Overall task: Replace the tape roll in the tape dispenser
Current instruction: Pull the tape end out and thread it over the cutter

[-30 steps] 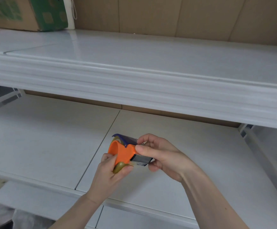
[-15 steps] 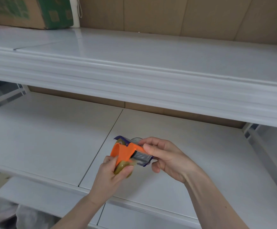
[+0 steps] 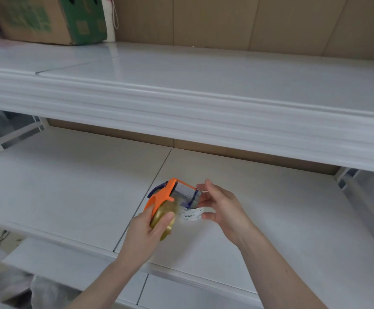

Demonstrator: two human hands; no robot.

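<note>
Above the lower white shelf (image 3: pixel 70 192), I have both hands raised with the tape dispenser (image 3: pixel 162 195) between them, held clear of the shelf surface. My left hand (image 3: pixel 147 230) grips it from below: the thumb lies curled across the flat side of the tape roll (image 3: pixel 165 216), a glossy, yellowish-brown translucent disc seated in the dispenser, and the other fingers wrap behind the orange shell out of view. That shell is smooth moulded plastic, bright orange, curving over the roll like a hood, with a dark blue-purple plastic piece showing at its back edge and again at the mouth. A clear, shiny flap sits across the mouth and catches the light.

My right hand (image 3: pixel 223 207) is at the mouth end with its fingers spread and only lightly bent; I cannot tell whether the thumb and fingertips are pinching anything or just touching. Just in front of its palm is a white band (image 3: pixel 190 214) with small dark printed letters, curved like the inside of a core or a loose strip, touching the roll's edge. The letters are too blurred to read.

Both shelves are smooth, matte-white panels with thin seams. The upper shelf (image 3: pixel 204 85) has a ribbed, rounded front lip. At its far left stands a cardboard box (image 3: pixel 47 18) with green print, against a wall of tan panels.
</note>
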